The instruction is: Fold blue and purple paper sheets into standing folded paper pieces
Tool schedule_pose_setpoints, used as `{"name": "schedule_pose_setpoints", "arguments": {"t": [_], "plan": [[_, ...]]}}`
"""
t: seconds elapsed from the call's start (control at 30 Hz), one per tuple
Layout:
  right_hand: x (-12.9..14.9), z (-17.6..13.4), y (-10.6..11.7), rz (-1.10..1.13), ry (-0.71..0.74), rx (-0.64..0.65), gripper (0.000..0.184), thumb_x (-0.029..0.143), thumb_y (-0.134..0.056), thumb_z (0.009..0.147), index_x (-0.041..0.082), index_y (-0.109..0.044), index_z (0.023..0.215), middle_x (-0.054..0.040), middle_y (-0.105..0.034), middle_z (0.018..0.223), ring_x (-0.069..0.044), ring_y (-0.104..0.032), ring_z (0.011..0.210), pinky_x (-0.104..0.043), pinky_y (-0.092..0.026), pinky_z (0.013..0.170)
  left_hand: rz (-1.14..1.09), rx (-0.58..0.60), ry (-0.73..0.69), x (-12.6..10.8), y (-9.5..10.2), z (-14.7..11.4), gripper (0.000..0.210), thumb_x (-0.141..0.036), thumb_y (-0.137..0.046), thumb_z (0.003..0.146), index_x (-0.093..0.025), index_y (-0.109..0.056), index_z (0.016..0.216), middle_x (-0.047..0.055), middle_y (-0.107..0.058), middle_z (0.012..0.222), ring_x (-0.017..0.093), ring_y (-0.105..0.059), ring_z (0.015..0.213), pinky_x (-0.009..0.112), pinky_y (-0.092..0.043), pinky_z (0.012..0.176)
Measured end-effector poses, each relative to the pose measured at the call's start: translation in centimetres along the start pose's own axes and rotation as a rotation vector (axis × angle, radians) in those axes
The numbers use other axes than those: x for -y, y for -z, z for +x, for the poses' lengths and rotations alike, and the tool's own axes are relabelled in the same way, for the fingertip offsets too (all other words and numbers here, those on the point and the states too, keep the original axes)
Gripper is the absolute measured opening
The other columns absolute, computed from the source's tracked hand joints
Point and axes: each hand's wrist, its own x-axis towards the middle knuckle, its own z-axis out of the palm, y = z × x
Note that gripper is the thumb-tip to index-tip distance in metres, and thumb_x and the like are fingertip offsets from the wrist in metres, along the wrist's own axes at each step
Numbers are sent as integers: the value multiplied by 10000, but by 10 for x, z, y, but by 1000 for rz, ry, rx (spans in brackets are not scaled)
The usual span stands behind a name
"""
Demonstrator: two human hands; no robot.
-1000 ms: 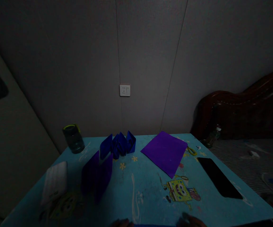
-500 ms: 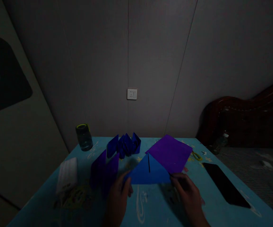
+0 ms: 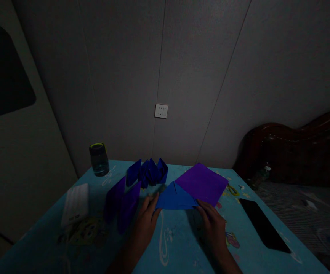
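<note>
A blue sheet of folded paper (image 3: 176,198), triangular with its tip pointing away from me, is held between both hands over the table. My left hand (image 3: 148,213) pinches its left corner. At the right corner, my right hand (image 3: 212,219) grips the paper with thumb and fingers. Just behind it lies a flat purple paper square (image 3: 202,182). Left of my left hand stand folded purple paper pieces (image 3: 122,203), and beyond them several dark blue folded paper pieces (image 3: 150,172).
On the patterned blue tablecloth (image 3: 188,251) are a white power bank (image 3: 76,201) with a cable, a dark water bottle (image 3: 99,160), a black phone-like slab (image 3: 263,224) and yellow-handled scissors (image 3: 233,190). A clear bottle (image 3: 260,178) stands on the bed at right.
The blue paper has tilted flatter and shifted slightly away from me, with both hands following it. The whole view has tilted a little.
</note>
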Motion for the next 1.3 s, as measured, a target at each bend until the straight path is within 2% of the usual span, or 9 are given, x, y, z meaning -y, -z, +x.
{"name": "schedule_pose_setpoints", "arguments": {"t": [0.17,0.47,0.6,0.73,0.9,1.0,1.13,1.23,1.3], "plan": [[16,-5,-9,-8,0,-22,354,505,-596,905,209,-780,969,-102,-795,969,-277,-744,870,-400,-578,822,-49,-16,-102,-19,2,-1,413,-205,-455,980,-241,-540,1383,64,-614,1078,176,-653,1027,304,-545,929],[87,-22,-43,455,-364,107,476,590,-652,833,166,-762,1021,-110,-778,1042,-301,-707,969,-401,-555,883,292,-46,-219,-55,-23,-9,599,-48,-438,899,-224,-435,1471,116,-605,1158,244,-606,1053,427,-537,914],[92,-20,-45,585,-445,121,514,631,-705,763,178,-754,1000,-89,-785,930,-292,-705,892,-394,-566,823,349,44,-256,-61,-17,-9,602,-87,-471,876,-182,-434,1469,146,-595,1218,281,-585,1082,482,-517,922],[80,-18,-41,699,-467,135,448,587,-730,763,180,-720,948,-64,-764,869,-241,-687,782,-345,-555,752,264,84,-316,-62,-4,-13,420,-179,-513,912,-220,-592,1322,130,-569,1269,287,-554,1162,487,-508,970],[64,-27,-29,790,-621,176,654,564,-759,754,179,-560,1244,-9,-705,756,-194,-650,671,-316,-534,660,111,-53,-137,-54,7,-13,286,-222,-505,949,-247,-672,1180,113,-511,1354,282,-518,1276,483,-494,1037],[64,-35,-20,799,-642,204,936,534,-769,763,188,-280,1482,52,-642,650,-159,-600,594,-290,-497,619,-7,-1,-64,-50,6,-13,280,-234,-537,930,-250,-679,1171,106,-534,1341,262,-578,1230,442,-523,1022],[67,-43,-7,692,-606,284,1118,502,-752,791,151,-17,1558,67,-627,593,-147,-575,550,-261,-423,574,-125,89,40,-44,5,-20,257,-216,-599,877,-248,-724,1099,105,-568,1319,240,-681,1049,385,-607,886],[67,-51,1,622,-607,335,1106,453,-730,818,173,34,1567,82,-615,598,-141,-576,549,-257,-413,574,-163,167,91,-39,6,-28,247,-204,-629,852,-245,-742,1067,102,-587,1295,230,-697,996,347,-636,795],[67,-54,5,566,-596,409,1009,437,-711,828,167,-87,1572,67,-634,620,-142,-587,572,-264,-426,595,-139,229,94,-35,9,-35,267,-176,-636,844,-238,-739,1083,100,-595,1288,226,-694,1012,340,-632,814]]}}
